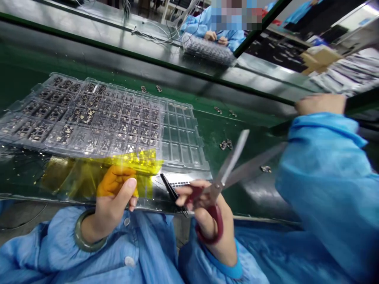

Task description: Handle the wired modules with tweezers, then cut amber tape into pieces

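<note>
A sheet of yellow translucent film (pixel 139 159) is pinched by my left hand (pixel 118 193), thumb on top and fingers seen through the film. More of the film spreads left along the table edge. In my right hand (pixel 213 217) are red-handled scissors (pixel 219 185), blades spread wide and pointing up and to the right, away from the film. Black tweezers (pixel 169 187) lie between my hands, next to a metal strip with small square holes (pixel 179 184). Behind the film, clear plastic trays (pixel 183 138) hold many small circuit boards (pixel 89 116).
Small electronic parts (pixel 226 144) lie scattered on the green mat (pixel 251 138). A co-worker's blue sleeve (pixel 322 169) reaches in at right. Across the bench, another person's hands (pixel 216 37) are at a stack of clear trays (pixel 207 49). A dark green bar (pixel 133 61) crosses behind.
</note>
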Motion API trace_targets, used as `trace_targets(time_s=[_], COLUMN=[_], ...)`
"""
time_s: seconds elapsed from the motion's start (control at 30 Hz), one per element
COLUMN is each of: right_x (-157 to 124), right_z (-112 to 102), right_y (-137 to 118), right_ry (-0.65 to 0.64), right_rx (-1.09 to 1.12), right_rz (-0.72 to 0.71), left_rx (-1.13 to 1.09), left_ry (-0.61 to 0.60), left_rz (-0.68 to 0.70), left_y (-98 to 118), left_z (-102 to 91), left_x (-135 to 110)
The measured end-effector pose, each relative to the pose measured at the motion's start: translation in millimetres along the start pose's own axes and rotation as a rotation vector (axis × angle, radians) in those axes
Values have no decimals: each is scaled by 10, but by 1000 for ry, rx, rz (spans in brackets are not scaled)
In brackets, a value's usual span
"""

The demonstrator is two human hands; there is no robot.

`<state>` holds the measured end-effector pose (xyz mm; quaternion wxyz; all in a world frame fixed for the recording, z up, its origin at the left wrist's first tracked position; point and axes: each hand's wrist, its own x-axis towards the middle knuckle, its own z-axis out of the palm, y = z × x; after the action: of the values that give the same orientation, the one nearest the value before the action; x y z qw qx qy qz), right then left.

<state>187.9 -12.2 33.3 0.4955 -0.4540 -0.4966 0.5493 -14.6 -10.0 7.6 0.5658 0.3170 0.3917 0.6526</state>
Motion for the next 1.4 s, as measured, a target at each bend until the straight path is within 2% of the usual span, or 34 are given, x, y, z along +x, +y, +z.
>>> trace_targets(time_s=[0.1, 0.2, 0.3, 0.43, 0.63, 0.97, 1.4], right_x=[214, 394, 484, 485, 408, 354, 364], right_z=[259, 418, 481, 479, 438, 416, 432], right_y=[74, 86, 69, 44, 18, 61, 39], right_ry=[94, 99, 86, 65, 117, 148, 180], right_rx=[81, 148, 180, 173, 153, 180, 157], right_rz=[-100, -83, -51, -47, -31, 3, 71], left_rx=[-10, -7, -6, 8, 52, 38, 101], left_ry=[-21, -14, -8, -9, -13, 16, 43], left_rz=[-26, -44, -54, -85, -133, -84, -119], left_y=[18, 24, 21, 13, 2, -12, -43], left_z=[21, 33, 34, 35, 42, 68, 60], left_x=[-13, -25, -34, -31, -15, 9, 24])
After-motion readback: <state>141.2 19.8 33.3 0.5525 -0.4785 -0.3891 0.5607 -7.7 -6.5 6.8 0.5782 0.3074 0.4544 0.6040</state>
